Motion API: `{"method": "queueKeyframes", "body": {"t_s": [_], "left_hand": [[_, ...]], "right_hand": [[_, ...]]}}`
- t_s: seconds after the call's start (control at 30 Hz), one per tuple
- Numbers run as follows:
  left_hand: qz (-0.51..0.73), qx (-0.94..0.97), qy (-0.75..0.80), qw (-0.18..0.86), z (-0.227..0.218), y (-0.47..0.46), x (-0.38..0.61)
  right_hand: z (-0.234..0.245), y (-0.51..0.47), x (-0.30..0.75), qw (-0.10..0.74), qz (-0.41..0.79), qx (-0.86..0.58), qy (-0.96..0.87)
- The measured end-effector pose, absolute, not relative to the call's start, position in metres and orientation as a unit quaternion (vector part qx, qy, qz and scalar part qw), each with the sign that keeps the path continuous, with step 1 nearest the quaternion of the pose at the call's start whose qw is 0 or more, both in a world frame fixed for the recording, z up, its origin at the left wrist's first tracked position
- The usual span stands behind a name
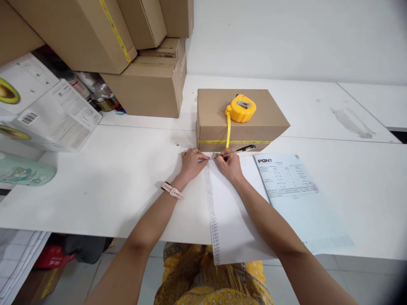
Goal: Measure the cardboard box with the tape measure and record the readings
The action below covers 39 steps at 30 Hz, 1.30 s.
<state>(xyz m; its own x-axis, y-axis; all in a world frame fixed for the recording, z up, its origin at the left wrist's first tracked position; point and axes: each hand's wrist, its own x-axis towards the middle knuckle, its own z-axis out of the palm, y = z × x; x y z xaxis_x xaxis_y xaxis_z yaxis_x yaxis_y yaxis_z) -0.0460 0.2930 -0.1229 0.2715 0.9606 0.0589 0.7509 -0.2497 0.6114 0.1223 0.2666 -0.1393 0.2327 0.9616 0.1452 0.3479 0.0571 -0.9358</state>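
My right hand (pixel 229 164) grips a black-and-silver pen (pixel 238 151) with its tip at the top edge of a white sheet (pixel 229 212) that lies on the white table (pixel 111 190). My left hand (pixel 191 163), with a pink watch on its wrist, presses its fingers on the upper end of a long ruler (pixel 211 207) laid along the sheet's left edge. Just beyond both hands stands a small cardboard box (pixel 216 114) with a yellow tape measure (pixel 241 108) on top. Its yellow blade hangs down the box's front.
A printed form (pixel 292 186) lies to the right of the sheet. Large cardboard boxes (pixel 149 84) are stacked at the back left, with white printed cartons (pixel 57 114) and a mint-green case (pixel 25 171) at the left. The sheet overhangs the table's near edge.
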Motion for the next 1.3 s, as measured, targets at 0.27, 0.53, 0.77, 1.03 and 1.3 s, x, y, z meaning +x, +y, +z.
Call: {"method": "queueKeyframes", "body": {"t_s": [0.27,0.53,0.77,1.03,1.3], "left_hand": [[0.214,0.757,0.566,0.245,-0.1214,0.2931,-0.0456],[0.221,0.760,0.561,0.240,-0.1234,0.2934,-0.0460],[0.219,0.758,0.564,0.244,-0.1229,0.2929,-0.0457],[0.221,0.758,0.562,0.249,-0.1227,0.2927,-0.0462],[0.219,0.758,0.563,0.247,-0.1212,0.2927,-0.0455]], "right_hand": [[-0.1384,0.2664,0.1231,0.492,0.307,-0.615,-0.535],[-0.1406,0.2667,0.1231,0.486,0.299,-0.620,-0.538],[-0.1417,0.2673,0.1238,0.487,0.302,-0.615,-0.541],[-0.1396,0.2665,0.1239,0.493,0.299,-0.617,-0.536],[-0.1408,0.2669,0.1240,0.492,0.295,-0.619,-0.536]]}}
